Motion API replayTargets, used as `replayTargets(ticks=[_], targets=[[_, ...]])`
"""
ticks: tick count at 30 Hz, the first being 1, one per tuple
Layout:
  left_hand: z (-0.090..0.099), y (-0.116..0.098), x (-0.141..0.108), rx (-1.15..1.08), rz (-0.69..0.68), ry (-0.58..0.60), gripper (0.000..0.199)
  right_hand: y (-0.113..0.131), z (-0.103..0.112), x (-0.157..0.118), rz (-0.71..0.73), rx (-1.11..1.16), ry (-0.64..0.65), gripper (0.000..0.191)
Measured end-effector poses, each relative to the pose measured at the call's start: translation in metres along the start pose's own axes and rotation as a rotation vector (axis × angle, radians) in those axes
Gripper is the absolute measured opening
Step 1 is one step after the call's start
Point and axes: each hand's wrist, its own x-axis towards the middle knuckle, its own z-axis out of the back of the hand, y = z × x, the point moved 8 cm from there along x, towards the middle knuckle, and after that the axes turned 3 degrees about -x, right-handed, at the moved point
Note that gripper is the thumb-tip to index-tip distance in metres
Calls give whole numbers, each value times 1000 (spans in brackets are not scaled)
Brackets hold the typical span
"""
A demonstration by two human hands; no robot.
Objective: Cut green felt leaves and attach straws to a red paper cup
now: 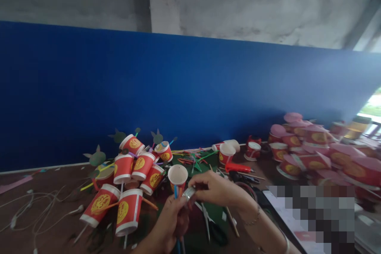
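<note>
My left hand [174,216] is closed around a blue straw [176,192] that sticks up past the thumb. Pinched by my right hand [211,189] is a small clear, shiny piece that looks like tape [188,193]; it touches the left thumb and fingertips. Just beyond both hands stands a white-lined red paper cup [177,172], its mouth facing up. A pair of scissors [208,220] with dark handles lies below my right wrist.
Left of my hands are several red paper cups [128,210] with straws and paper animal heads [97,156]. A white cable [38,210] curls at far left. Behind lie coloured straws [193,156] and a red-handled tool [239,167]. Pink-topped cups [318,158] crowd the right. A blue panel [166,87] rises behind.
</note>
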Motion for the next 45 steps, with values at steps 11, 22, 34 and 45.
replayTargets(ticks=[11, 22, 34, 45], targets=[[-11, 12, -5, -29, 129, 146, 37, -67, 52, -126, -334, -395, -585, 24], [-10, 37, -8, -132, 284, 217, 35, -170, 27, -297, -796, -913, -763, 54], [-4, 39, -6, -171, 302, 181, 38, -164, 35, -290, -862, -966, -768, 60], [1, 44, -4, -186, 336, 131, 42, -176, 42, -281, -885, -898, -697, 54]])
